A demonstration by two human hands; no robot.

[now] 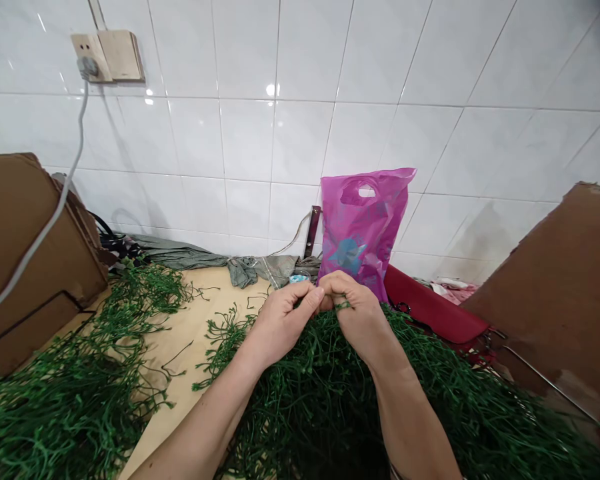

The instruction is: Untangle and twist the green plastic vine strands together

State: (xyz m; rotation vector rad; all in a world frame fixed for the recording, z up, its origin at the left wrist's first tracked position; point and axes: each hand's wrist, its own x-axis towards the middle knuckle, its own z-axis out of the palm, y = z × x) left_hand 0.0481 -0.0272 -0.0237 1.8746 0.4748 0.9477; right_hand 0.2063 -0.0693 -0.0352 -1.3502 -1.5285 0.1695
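Note:
My left hand point(286, 315) and my right hand point(356, 308) meet above a heap of green artificial plant stems point(320, 373), their fingertips pinched together. A short piece of green stem point(344, 305) shows between the curled fingers of my right hand. Whatever the left thumb and forefinger pinch is hidden or too small to make out. The stems under my wrists are thin and tangled, with small forked tips. Just behind my hands a purple plastic bag point(365, 233) stands against the wall.
Another pile of green stems point(70, 393) lies left on the tan tabletop point(200, 320). Cardboard boxes stand at left point(35, 233) and right point(560, 287). A red bag point(430, 310) and grey cloth point(180, 253) lie along the tiled wall. A white cable point(65, 193) hangs from the socket point(90, 57).

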